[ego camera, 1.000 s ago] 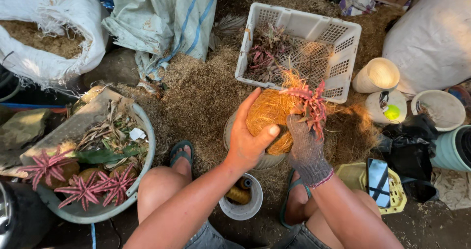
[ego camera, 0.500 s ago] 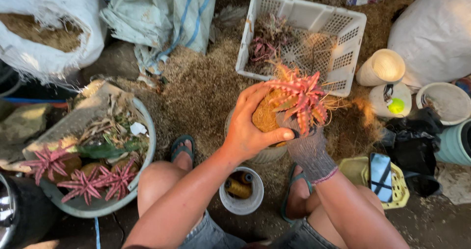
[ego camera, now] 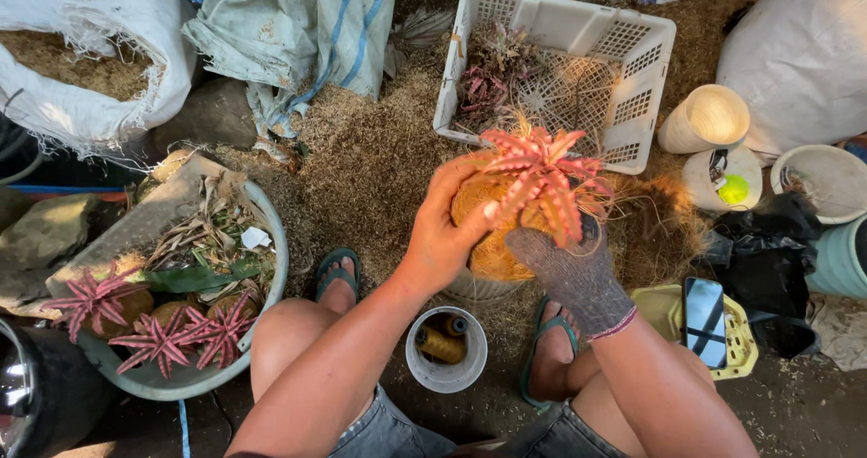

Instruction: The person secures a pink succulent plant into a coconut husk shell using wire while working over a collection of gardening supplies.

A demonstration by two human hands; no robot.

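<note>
Bare left hand (ego camera: 444,232) and gloved right hand (ego camera: 571,268) both have fingers clamped on a fibre ball (ego camera: 492,228) topped by a red star plant (ego camera: 542,176), held above a pot (ego camera: 474,286). White crate (ego camera: 623,42) holds loose plants; grey basin (ego camera: 262,232) holds finished balls and leaf scraps. Small white cup (ego camera: 433,372) holds thread spools.

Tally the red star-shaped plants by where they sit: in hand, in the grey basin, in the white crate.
Held in the hands on the fibre ball: 1 red star-shaped plant
In the round grey basin: 3
In the white plastic crate: a tangled reddish clump, too matted to count
Total countable: 4
</note>
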